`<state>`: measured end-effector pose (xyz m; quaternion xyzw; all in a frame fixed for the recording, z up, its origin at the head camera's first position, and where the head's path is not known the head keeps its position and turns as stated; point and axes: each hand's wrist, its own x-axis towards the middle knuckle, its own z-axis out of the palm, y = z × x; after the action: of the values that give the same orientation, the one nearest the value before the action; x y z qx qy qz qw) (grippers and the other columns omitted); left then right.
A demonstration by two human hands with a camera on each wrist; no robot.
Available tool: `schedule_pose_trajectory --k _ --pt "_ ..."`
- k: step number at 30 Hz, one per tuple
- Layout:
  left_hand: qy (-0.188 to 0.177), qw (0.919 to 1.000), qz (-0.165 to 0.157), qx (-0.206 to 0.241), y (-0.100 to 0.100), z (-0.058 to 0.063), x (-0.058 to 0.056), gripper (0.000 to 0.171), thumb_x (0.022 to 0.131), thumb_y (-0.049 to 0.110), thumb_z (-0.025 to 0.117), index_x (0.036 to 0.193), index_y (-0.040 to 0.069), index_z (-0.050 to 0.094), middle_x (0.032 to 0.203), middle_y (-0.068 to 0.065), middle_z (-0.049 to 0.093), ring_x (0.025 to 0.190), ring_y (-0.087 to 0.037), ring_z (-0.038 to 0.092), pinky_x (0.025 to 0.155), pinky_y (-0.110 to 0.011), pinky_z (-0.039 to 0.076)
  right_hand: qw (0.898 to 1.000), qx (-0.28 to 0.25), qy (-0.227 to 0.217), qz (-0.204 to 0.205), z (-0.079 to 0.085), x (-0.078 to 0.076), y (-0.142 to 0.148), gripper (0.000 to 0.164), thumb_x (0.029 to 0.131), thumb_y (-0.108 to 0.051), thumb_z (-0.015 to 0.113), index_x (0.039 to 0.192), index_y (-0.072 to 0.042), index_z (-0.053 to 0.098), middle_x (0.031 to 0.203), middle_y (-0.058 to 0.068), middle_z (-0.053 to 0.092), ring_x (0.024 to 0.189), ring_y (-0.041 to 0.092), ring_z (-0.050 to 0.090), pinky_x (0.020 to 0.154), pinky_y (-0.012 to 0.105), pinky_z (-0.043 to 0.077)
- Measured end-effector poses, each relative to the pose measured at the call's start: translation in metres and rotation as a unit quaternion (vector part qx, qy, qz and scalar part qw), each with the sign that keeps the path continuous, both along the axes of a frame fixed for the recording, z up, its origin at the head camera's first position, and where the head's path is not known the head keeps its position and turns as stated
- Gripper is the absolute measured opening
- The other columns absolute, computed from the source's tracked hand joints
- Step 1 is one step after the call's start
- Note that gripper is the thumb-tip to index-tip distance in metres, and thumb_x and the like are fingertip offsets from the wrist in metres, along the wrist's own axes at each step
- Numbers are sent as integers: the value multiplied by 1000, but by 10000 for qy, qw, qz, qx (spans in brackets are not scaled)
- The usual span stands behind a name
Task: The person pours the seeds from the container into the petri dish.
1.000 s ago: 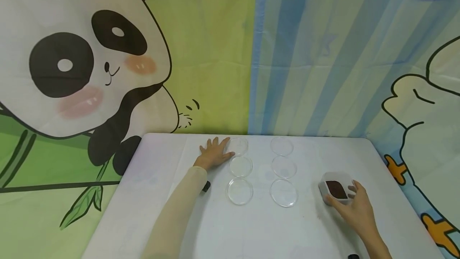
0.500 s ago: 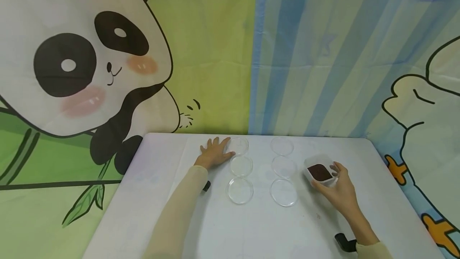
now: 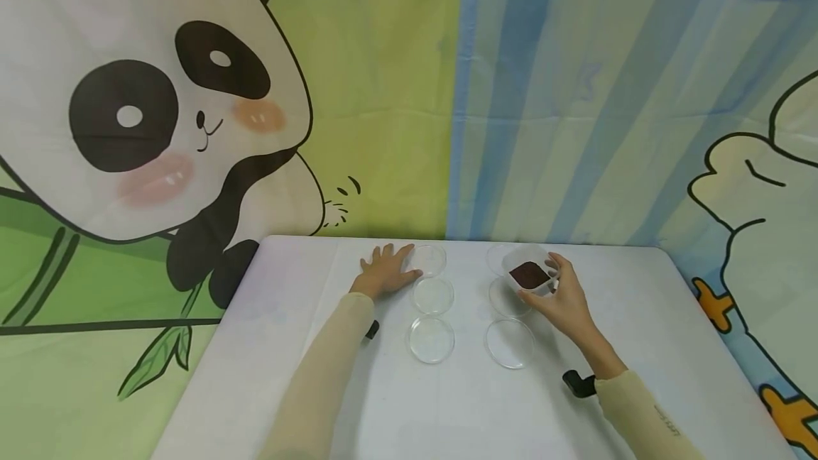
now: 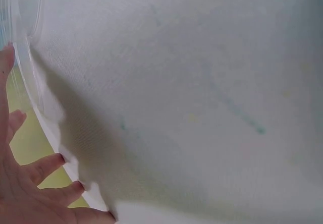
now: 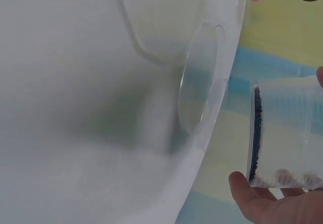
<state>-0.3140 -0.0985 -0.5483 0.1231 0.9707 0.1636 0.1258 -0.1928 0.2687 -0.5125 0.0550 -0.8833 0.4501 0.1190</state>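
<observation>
My left hand (image 3: 383,272) rests at the far table edge with its fingers spread. Its thumb and forefinger lie against the rear clear round dish (image 3: 428,260) of the left column; the left wrist view shows the splayed fingers (image 4: 45,168) at the cloth's edge. A clear square plastic container (image 3: 532,255) with dark brown granules (image 3: 529,275) inside is gripped from its right side by my right hand (image 3: 565,304). It is held up over the two farther dishes of the right column and partly hides them. Through its wall the granules show as a thin dark layer (image 5: 257,133).
Clear round dishes stand in two columns on the white table (image 3: 396,410). The left column has a middle dish (image 3: 434,296) and a near dish (image 3: 431,339); nearest on the right is another dish (image 3: 510,343). A printed curtain (image 3: 383,126) hangs just behind the table.
My right hand has carried the container from the right side of the table leftward and away from me, over the right column of dishes. The left hand has stayed in place.
</observation>
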Motion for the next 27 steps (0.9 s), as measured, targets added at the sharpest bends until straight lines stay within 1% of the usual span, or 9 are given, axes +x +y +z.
schedule_pose_trajectory --k 3,5,10,14,17,21,27 --pt "-7 10000 -11 23 0 -2 -2 79 90 72 52 158 38 29 158 -19 28 145 -48 17 105 -77 13 9999 43 34 91 3 -12 -7 103 77 -17 88 153 5 22 146 32 37 132 51 39 100 66 37" --pt "-16 10000 -10 40 0 -2 -2 80 90 73 52 158 38 29 159 -19 27 146 -48 16 105 -77 13 9998 173 37 115 7 -19 -12 103 78 -18 88 154 4 22 147 30 37 133 50 38 101 65 37" --pt "-4 10000 26 89 0 1 0 79 90 71 54 157 37 31 158 -20 28 145 -48 17 105 -77 13 9983 537 26 203 13 -38 -25 101 79 -20 87 154 3 22 149 28 35 134 47 38 102 63 37" --pt "-5 9999 42 96 1 3 2 78 92 68 55 158 35 31 158 -21 27 145 -48 17 105 -77 13 9969 721 -36 327 17 -50 -37 99 81 -20 85 153 5 23 150 28 35 136 46 35 106 62 33" --pt "-32 9998 60 196 1 5 4 77 92 66 57 158 34 32 158 -22 27 145 -49 16 105 -78 12 9961 780 -79 409 18 -57 -46 99 81 -22 85 153 6 23 150 28 36 137 46 34 107 62 32" --pt "-7 9997 83 240 1 8 6 75 93 63 59 157 32 34 157 -22 29 145 -49 17 104 -79 12 9951 870 -110 468 17 -64 -55 100 80 -24 86 153 5 24 150 28 36 136 46 36 106 60 35" --pt "-57 10000 36 49 0 10 5 77 93 66 55 158 34 31 157 -20 28 145 -46 18 105 -77 13 9922 1112 4 562 17 -72 -66 97 80 -24 85 152 5 27 150 28 37 136 46 35 107 61 33"
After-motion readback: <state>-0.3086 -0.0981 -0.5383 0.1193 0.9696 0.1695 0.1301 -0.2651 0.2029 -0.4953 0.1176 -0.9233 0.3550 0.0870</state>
